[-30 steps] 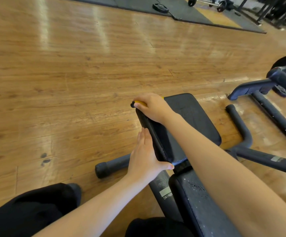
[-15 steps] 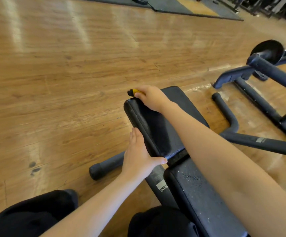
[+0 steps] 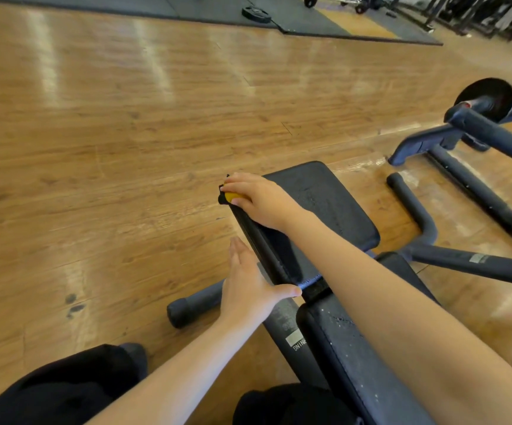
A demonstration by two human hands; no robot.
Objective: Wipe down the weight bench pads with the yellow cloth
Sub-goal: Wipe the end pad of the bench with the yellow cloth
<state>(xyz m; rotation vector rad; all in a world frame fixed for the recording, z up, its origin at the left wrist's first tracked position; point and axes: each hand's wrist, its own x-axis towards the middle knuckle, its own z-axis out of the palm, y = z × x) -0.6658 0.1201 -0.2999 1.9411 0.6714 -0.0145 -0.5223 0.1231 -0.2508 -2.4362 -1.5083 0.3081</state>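
The black far pad [image 3: 325, 204] of the weight bench stretches away from me, and a second black pad [image 3: 349, 360] lies nearer, speckled with white flecks. My right hand [image 3: 263, 200] sits at the far pad's left far corner with its fingers curled over the yellow cloth [image 3: 232, 196]; only a small yellow patch shows under them. With its fingers straight, my left hand [image 3: 248, 283] lies flat against the pad's left side, thumb hooked over the near edge.
Dark bench legs and foot bars [image 3: 417, 219] spread over the wooden floor to the right, and one rubber-capped foot [image 3: 187, 308] sticks out left. A neighbouring machine frame [image 3: 493, 133] stands at right. A weight plate [image 3: 256, 14] lies on dark mats far off.
My right hand has stayed at the pad's far left corner on the cloth. My left hand holds its place on the pad's side. The view has shifted slightly.
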